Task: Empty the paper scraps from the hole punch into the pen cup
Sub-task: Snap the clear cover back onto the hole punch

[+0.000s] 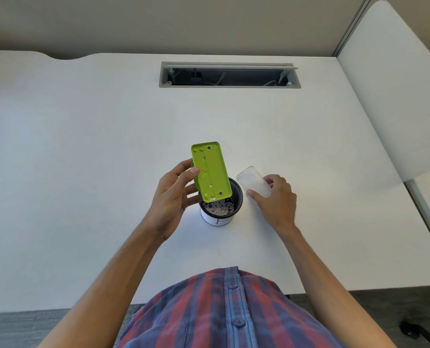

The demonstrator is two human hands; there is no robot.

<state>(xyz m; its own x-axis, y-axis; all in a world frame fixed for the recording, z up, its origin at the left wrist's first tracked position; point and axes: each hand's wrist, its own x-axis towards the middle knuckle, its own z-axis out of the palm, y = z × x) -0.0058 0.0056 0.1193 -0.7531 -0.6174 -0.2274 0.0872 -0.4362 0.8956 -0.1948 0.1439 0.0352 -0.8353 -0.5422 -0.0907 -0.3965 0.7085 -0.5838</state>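
My left hand grips a lime-green hole punch, tilted with its open underside facing me and its lower end over the pen cup. The cup is a black mesh cylinder with a white lower band, standing on the white desk, and several white paper dots lie inside it. A few dots cling to the punch's lower end. My right hand holds the clear plastic bottom cover of the punch just right of the cup, slightly above the desk.
The white desk spreads wide around the cup. A grey cable tray opening is set into the desk at the back. A white partition panel stands along the right edge. The near edge of the desk lies by my plaid shirt.
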